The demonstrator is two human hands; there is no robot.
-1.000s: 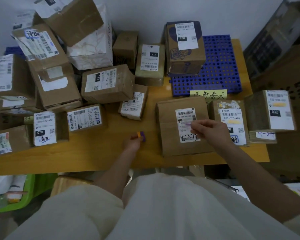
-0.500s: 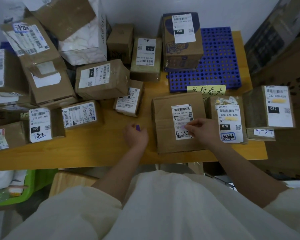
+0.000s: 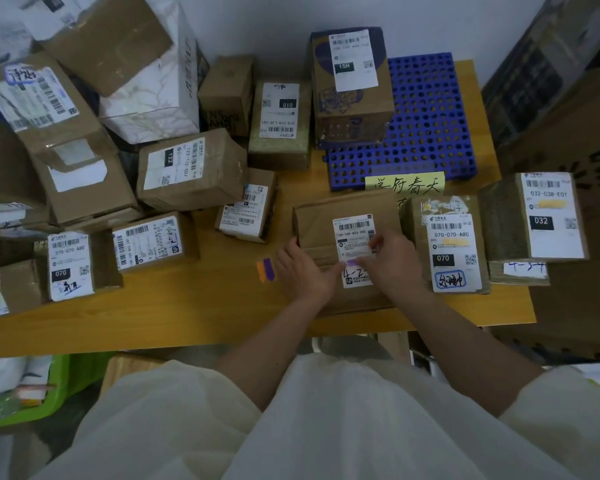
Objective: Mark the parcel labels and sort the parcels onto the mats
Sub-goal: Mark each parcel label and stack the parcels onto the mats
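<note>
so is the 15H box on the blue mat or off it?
On: the 15H box stands upright on the blue mat, at its left edge.

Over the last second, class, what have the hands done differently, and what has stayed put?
The left hand let go of the orange and purple stickers, left them on the table and moved right onto the parcel. The right hand stays at its label. The other parcels have not moved.

Matt brown cardboard parcel (image 3: 329, 233) with smooth white paper label (image 3: 353, 233); perforated blue plastic mat (image 3: 430, 133) at one o'clock; smooth yellow wooden table (image 3: 187, 306).
</note>
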